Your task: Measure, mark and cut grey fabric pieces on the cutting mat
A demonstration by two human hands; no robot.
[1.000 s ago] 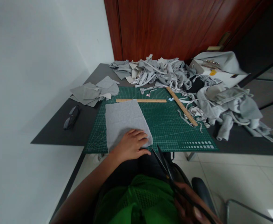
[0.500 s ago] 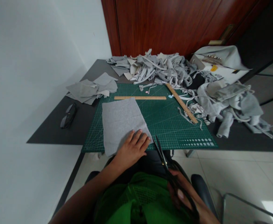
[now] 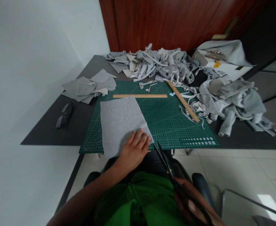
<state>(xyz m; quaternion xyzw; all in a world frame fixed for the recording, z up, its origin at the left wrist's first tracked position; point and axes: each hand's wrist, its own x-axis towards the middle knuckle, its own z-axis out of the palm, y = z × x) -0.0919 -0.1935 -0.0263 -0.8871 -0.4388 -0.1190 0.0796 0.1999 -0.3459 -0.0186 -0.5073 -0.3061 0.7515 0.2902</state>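
Left hand: the left hand [image 3: 133, 150] lies flat, palm down, on the near right corner of the grey cloth [image 3: 120, 121], its fingers [image 3: 142, 139] slightly spread and pressing on the cloth, pinching nothing.
Right hand: the right hand [image 3: 191, 207] sits low at the bottom edge of the view, over the lap, its fingers curled through the handles of the scissors [image 3: 169, 171] (partly blurred, so the exact grip is hard to read).
Scissors: black, the blades parted a little, the tips pointing up and left and ending just beside the near right corner of the grey cloth, close to the left hand; whether they touch the cloth I cannot tell.
Grey cloth: one flat rectangular piece on the left part of the cutting mat [image 3: 175, 125], its near edge hanging slightly over the mat's front edge.
Cutting mat: green with a grid, lying on the dark bench [image 3: 48, 131].
Rulers: a wooden ruler [image 3: 140, 96] lies crosswise just beyond the far edge of the cloth; a second wooden ruler [image 3: 183, 101] lies slanted on the right part of the mat.
Scraps: a heap of grey strips [image 3: 157, 66] along the far edge, a crumpled pile [image 3: 234, 100] on the right, a small stack of flat pieces [image 3: 88, 86] on the left.
Glasses: dark glasses [image 3: 63, 115] on the bench, left of the mat.
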